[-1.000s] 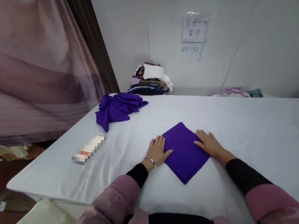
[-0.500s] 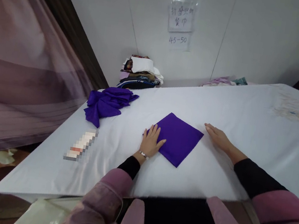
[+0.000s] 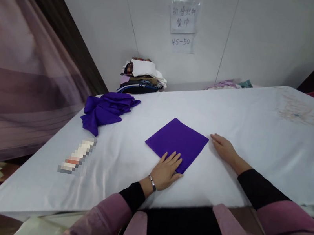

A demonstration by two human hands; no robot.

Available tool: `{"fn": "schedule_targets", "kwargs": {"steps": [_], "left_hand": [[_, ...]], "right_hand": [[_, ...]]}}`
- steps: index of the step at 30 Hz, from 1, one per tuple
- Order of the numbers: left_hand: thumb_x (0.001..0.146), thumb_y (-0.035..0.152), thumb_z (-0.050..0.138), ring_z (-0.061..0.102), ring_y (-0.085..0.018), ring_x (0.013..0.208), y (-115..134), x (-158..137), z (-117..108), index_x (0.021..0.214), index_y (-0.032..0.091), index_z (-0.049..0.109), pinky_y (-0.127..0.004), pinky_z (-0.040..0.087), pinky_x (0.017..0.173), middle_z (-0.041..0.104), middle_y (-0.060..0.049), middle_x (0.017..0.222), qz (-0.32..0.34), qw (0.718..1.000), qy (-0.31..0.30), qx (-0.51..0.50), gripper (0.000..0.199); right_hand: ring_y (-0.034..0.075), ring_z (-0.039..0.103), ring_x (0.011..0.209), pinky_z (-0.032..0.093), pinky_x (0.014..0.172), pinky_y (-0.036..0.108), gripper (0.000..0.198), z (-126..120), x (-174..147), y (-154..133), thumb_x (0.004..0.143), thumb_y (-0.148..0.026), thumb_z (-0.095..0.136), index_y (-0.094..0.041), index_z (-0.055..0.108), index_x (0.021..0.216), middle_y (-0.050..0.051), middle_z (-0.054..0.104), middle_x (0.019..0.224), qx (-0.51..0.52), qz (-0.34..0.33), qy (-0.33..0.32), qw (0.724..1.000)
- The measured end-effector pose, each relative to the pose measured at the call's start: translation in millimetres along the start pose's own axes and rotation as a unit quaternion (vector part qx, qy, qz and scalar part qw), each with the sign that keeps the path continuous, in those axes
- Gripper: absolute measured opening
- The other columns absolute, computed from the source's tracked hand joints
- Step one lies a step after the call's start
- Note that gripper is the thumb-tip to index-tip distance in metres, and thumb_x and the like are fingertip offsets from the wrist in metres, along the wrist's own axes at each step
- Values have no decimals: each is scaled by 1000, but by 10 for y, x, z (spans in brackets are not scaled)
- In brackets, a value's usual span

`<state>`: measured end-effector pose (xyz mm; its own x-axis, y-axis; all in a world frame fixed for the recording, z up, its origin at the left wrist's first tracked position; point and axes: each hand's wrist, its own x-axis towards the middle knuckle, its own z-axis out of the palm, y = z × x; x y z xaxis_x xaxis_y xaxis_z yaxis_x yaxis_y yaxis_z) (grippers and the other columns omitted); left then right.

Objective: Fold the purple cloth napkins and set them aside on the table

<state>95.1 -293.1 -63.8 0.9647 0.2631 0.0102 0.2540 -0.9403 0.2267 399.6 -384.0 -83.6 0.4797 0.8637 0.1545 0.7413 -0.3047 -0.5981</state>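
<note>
A purple cloth napkin [image 3: 176, 138], folded into a flat square, lies with one corner toward me on the white-covered table [image 3: 124, 176]. My left hand [image 3: 165, 171] rests flat on the napkin's near edge, fingers stretched out and holding nothing; a silver bracelet circles the wrist. Just off the napkin's right corner is my right hand [image 3: 223, 148], its fingers extended and its side low against the tablecloth. No gap is clearly visible between its fingertips and that corner. A crumpled heap of purple cloth [image 3: 107, 107] sits at the table's far left.
Folded clothes [image 3: 142, 77] are piled behind the table's back edge, against the wall. More fabric [image 3: 224, 84] shows farther right there. A blurred oblong item [image 3: 77, 156] lies at left. Handwritten signs [image 3: 183, 24] hang on the wall, and a sheer curtain [image 3: 27, 73] borders the left side.
My left hand has slid from the napkin's left corner to its near edge. My right hand remains by the right corner, fingertips slightly closer. The whole view has shifted a little.
</note>
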Motion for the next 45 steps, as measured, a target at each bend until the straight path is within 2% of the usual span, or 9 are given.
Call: {"fn": "schedule_targets", "kwargs": {"steps": [9, 13, 18, 22, 25, 30, 37, 42, 45], "left_hand": [[91, 53, 34, 13, -23, 140, 43, -31, -29, 143, 20, 25, -47, 11, 113, 25, -9, 150, 7, 1000, -6, -18, 62], [90, 51, 38, 14, -20, 140, 6, -86, -106, 142, 21, 25, -44, 12, 113, 24, -8, 150, -2, 999, 18, -46, 61], [94, 34, 33, 20, -18, 138, -405, -191, -172, 136, 19, 37, -43, 16, 113, 35, -7, 146, -130, 988, 84, -19, 46], [93, 27, 33, 24, -20, 137, -797, -214, -182, 134, 18, 40, -42, 20, 111, 38, -7, 144, -239, 966, 96, 16, 43], [93, 30, 34, 26, -21, 136, -935, -200, -173, 134, 15, 40, -41, 22, 111, 37, -8, 144, -269, 960, 67, 19, 44], [94, 33, 31, 24, -21, 137, -951, -199, -144, 136, 15, 38, -41, 21, 111, 35, -8, 145, -265, 962, 62, 21, 46], [94, 35, 30, 22, -21, 137, -969, -219, -140, 137, 17, 37, -41, 19, 112, 33, -6, 147, -267, 962, 63, -2, 47], [87, 25, 42, 28, -19, 135, -1026, -253, -112, 138, 22, 36, -41, 21, 112, 38, -3, 144, -252, 963, 97, -18, 51], [83, 20, 47, 37, -18, 130, -1077, -256, -93, 132, 22, 44, -40, 28, 109, 44, -4, 140, -229, 963, 139, -14, 49]], "right_hand": [[25, 39, 129, 28, 108, 48, 46, 11, -54, -49, 86, -39, 36, -25, 54, 126, 3, 55, 130, -19, -30, 12, 999], [24, 36, 130, 24, 110, 47, 48, 81, -186, -363, 89, -43, 35, -26, 48, 132, 3, 51, 134, -7, -140, -24, 990], [24, 26, 135, 19, 111, 49, 52, 303, -439, -1053, 92, -46, 34, -28, 35, 141, 4, 38, 144, -18, -321, -186, 929], [27, 17, 137, 15, 111, 50, 64, 601, -422, -1488, 91, -55, 32, -21, 25, 145, 9, 26, 149, -41, -386, -248, 888], [28, 14, 138, 12, 111, 50, 72, 823, -314, -1619, 88, -61, 32, -18, 24, 145, 12, 23, 149, -60, -406, -271, 871], [27, 14, 138, 10, 112, 48, 75, 906, -391, -1424, 86, -62, 35, -19, 21, 146, 11, 19, 150, -73, -412, -293, 859], [26, 21, 136, 16, 111, 52, 72, 437, -887, -935, 88, -51, 44, -27, 10, 147, 6, 22, 150, -49, -408, -310, 858], [26, 25, 135, 20, 111, 53, 60, 247, -871, -814, 90, -43, 43, -28, 22, 145, 4, 29, 147, -50, -345, -240, 906], [26, 29, 134, 21, 110, 53, 54, 270, -799, -784, 91, -41, 42, -27, 32, 142, 5, 39, 143, -51, -337, -212, 916]]}}
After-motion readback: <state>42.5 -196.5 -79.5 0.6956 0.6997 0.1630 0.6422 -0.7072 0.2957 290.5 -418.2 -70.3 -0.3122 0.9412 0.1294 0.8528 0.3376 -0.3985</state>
